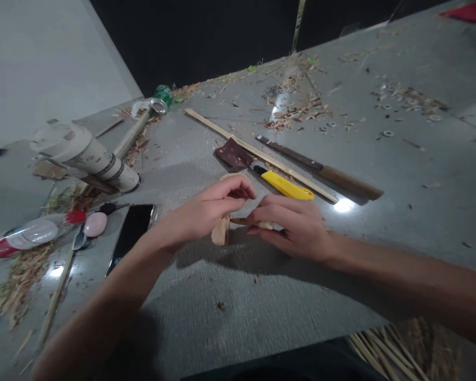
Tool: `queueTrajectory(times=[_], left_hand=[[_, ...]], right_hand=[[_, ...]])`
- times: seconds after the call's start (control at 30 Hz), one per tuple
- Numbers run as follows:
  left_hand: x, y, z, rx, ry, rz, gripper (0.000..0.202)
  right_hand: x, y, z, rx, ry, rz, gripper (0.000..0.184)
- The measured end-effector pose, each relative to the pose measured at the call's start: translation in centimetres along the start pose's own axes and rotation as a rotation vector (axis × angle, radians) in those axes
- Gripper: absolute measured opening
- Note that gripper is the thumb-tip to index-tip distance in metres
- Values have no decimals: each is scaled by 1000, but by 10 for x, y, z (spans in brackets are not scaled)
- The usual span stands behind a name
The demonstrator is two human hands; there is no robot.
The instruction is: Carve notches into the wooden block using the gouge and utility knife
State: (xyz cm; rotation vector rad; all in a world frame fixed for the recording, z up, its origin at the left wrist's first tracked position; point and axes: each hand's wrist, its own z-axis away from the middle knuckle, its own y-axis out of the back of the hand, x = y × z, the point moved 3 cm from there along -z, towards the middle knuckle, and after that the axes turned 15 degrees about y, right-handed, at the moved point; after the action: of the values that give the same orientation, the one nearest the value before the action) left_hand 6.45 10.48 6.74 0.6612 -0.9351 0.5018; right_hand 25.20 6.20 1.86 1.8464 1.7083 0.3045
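Note:
My left hand is closed over a small tan piece of wood, pinning it near the table surface; its lower end sticks out below the fingers. My right hand grips a thin, pointed brown tool whose tip meets the side of the wood. A pale bit shows under the right fingers, too small to name. Just beyond the hands lie a yellow utility knife and a dark reddish-brown scrap, perhaps sandpaper.
A long wooden strip and a wooden-handled saw or blade lie behind. Left are a phone, plastic bottle, stacked paper cups and green can. Shavings and washers litter the far table.

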Motion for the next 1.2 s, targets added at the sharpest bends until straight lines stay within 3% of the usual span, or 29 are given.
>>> queueTrajectory(times=[0.1,0.2,0.37,0.57,0.9,1.2], left_hand=[[4,-2,19,181,12,33,14],[6,-11,35,359,-29,-85,19],[-7,-26,35,472,-70,-160,33],[-17,-22,31,500,-74,-111,46],[-11,-21,34,477,-19,-266,37],[-13,-20,31,484,-39,-278,29]], right_hand=[[0,-1,0,-18,-16,-35,5],[0,-3,0,-24,-30,-84,4],[0,-2,0,-20,-79,-120,7],[4,1,1,17,-146,-111,11],[3,-4,5,30,-117,-110,12],[0,-4,6,-6,-96,-101,10]])
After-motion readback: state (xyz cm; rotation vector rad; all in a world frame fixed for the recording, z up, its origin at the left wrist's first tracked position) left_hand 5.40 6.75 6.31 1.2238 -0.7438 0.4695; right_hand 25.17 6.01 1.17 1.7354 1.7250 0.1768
